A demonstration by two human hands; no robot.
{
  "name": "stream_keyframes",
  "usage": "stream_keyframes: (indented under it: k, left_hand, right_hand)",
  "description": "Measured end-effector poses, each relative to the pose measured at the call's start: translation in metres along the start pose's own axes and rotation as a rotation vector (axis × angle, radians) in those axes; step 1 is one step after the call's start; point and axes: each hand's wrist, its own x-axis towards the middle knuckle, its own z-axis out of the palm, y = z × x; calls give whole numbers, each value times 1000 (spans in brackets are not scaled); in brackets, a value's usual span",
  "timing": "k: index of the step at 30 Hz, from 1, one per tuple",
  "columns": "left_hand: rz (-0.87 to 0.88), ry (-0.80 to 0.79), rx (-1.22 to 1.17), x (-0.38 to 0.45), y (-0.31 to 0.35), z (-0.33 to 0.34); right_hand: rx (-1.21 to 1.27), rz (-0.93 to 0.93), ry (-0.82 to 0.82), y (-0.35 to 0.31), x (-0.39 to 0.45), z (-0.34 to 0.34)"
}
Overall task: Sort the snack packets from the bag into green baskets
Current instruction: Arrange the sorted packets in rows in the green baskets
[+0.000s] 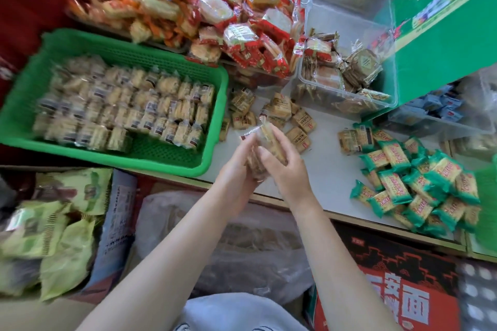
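Both hands meet over the near edge of the white tabletop [330, 164], closed together around a small stack of clear-wrapped pale biscuit packets [265, 142]. The left hand [236, 169] cups the stack from the left side and underneath, and the right hand [285, 166] curls its fingers over the top and right side, so the packets are clamped between the two palms (the wrappers are blurred, and how many there are cannot be told).

Just left of the grip sits the green perforated plastic basket [212, 126], its floor lined with rows of similar clear-wrapped biscuit packets [126, 105]. Just beyond the hands, loose tan printed cracker packets [279, 113] lie scattered on the table. To the right of the grip lies a heap of green-edged yellow cracker packets [414, 185]. Farther beyond and right stands a clear plastic bin [347, 35] holding brown biscuit packs, with a pile of red-and-white wrapped snacks [242, 32] to its left. Below the forearms, nearer the person, lies a translucent plastic bag [242, 239] with brownish contents showing dimly through it.
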Motion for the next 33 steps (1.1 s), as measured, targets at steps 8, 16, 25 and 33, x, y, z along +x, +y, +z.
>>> stream_keyframes:
  k: [8,16,25,33]
  left_hand:
    - [215,73,-220,-29,79,-79]
    - [397,366,586,-36,131,-204]
    - [274,396,1780,-21,139,-305]
    - [195,396,1764,-28,145,-297]
  right_hand:
    - [88,-66,80,-58,-3,130]
    - [214,129,-71,-62,25,207]
    - [-391,464,-286,-63,81,230]
    - [-925,434,-38,-63,80,288]
